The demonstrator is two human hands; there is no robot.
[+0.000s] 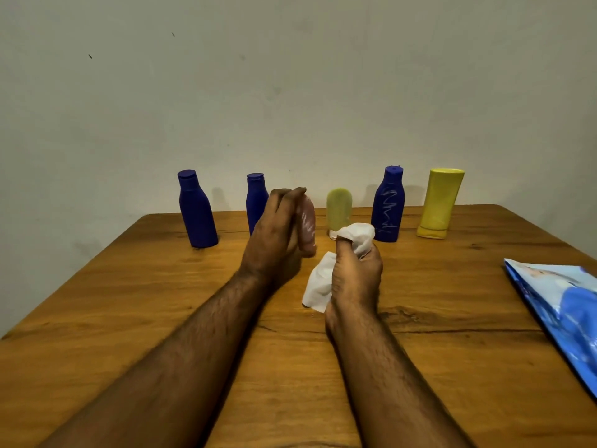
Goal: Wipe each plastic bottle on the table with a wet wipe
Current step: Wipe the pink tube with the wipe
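a: what's the left hand (277,234) doing?

b: it's raised above the wooden table (129,318), fingers curled round a small pinkish bottle (308,224) and holding it upright. the bottle is blurred and has pale streaks on it, so i can't say much more about its shape.

a: and the right hand (357,270)?

b: clenched on a crumpled white wet wipe (323,279). one bunch of the wipe pokes out above the thumb, and another fold hangs below the palm. the wipe is just beside the pinkish bottle, but whether they touch is hard to tell from this angle.

a: where are the other bottles?

b: in a row along the far edge of the table, by the wall (290,76). from the left: a blue bottle (197,211) standing well clear of the hands, a second blue bottle (256,202) partly hidden behind the left hand, a short pale green bottle (338,208) resting on its cap just behind the wipe, a scribbled blue bottle (387,205) with whitish marks on its front, and a yellow bottle (439,202) standing on its cap at the right end.

a: anything else on the table?

b: a blue and white wipes pack (559,302) lies flat at the right edge, well apart from both hands and partly cut off by the frame.
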